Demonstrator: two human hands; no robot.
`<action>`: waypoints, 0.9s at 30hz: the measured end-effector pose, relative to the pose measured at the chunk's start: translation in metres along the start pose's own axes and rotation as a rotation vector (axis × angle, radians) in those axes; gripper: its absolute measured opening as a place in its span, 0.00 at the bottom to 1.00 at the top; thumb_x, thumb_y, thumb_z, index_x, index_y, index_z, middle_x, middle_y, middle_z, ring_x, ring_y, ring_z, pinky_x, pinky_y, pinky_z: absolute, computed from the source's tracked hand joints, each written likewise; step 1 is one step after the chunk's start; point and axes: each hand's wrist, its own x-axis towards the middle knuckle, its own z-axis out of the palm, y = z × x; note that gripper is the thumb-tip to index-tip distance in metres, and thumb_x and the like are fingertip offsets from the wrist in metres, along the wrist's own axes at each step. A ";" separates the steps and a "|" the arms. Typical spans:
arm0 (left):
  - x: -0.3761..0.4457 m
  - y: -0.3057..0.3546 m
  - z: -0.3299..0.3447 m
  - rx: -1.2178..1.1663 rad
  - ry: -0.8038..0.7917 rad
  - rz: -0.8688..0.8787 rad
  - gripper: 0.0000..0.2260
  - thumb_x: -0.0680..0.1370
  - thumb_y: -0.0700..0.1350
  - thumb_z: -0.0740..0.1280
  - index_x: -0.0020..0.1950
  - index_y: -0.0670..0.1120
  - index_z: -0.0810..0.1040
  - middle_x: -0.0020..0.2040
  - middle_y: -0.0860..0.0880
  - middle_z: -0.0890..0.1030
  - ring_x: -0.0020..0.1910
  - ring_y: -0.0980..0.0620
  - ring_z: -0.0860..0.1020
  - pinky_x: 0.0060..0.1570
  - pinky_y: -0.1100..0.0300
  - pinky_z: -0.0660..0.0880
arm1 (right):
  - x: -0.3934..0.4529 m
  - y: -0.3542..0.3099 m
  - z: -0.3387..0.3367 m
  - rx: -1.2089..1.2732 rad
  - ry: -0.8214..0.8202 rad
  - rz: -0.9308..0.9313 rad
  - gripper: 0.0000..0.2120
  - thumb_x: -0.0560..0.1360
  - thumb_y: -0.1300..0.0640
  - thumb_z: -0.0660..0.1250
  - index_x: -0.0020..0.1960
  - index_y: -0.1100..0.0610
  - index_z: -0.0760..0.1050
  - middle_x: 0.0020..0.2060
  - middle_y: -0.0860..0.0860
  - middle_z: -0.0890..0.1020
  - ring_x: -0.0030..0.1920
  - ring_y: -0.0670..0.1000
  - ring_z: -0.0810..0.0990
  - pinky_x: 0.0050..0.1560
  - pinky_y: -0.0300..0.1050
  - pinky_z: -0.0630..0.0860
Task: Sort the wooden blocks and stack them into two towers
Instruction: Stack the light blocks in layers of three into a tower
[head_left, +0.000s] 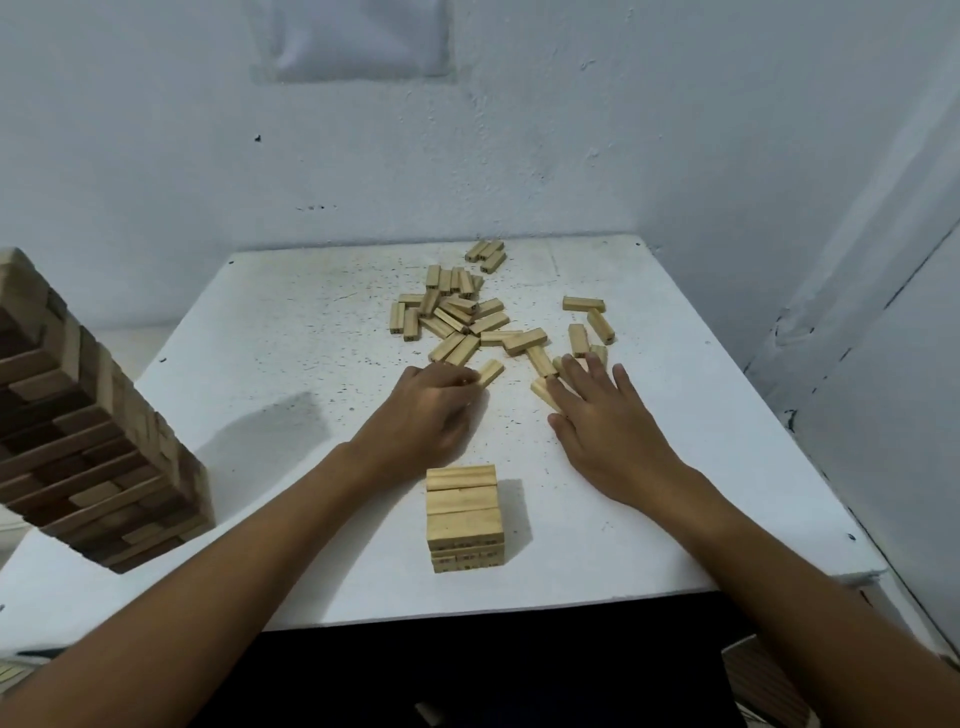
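Pale and dark wooden blocks, loose and stacked

A scatter of pale loose blocks (462, 312) lies flat at mixed angles across the far middle of the counter. A short tower of pale blocks (464, 517) stands upright near the front edge, its layers crossed. At the left a tall tower (88, 421) of mixed dark and pale blocks rises high, its top out of view.
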 end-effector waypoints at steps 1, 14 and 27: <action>-0.002 -0.001 -0.003 -0.026 -0.001 -0.003 0.08 0.79 0.40 0.67 0.44 0.41 0.84 0.48 0.45 0.83 0.44 0.47 0.81 0.38 0.51 0.75 | -0.005 -0.002 0.000 -0.005 0.044 -0.017 0.21 0.81 0.54 0.56 0.72 0.59 0.68 0.74 0.58 0.65 0.75 0.63 0.59 0.73 0.61 0.56; -0.012 0.001 -0.031 -0.208 -0.068 -0.217 0.12 0.73 0.53 0.67 0.45 0.48 0.86 0.44 0.53 0.80 0.45 0.58 0.77 0.43 0.57 0.77 | 0.008 -0.029 -0.010 0.527 0.096 -0.015 0.20 0.73 0.55 0.73 0.63 0.59 0.78 0.57 0.53 0.78 0.55 0.52 0.77 0.55 0.47 0.76; 0.004 0.001 -0.014 -0.012 -0.222 0.126 0.14 0.77 0.57 0.64 0.57 0.54 0.84 0.60 0.48 0.80 0.61 0.46 0.74 0.50 0.49 0.70 | 0.004 -0.003 -0.015 0.487 0.033 0.071 0.24 0.74 0.45 0.70 0.67 0.54 0.76 0.55 0.48 0.76 0.56 0.48 0.73 0.56 0.47 0.75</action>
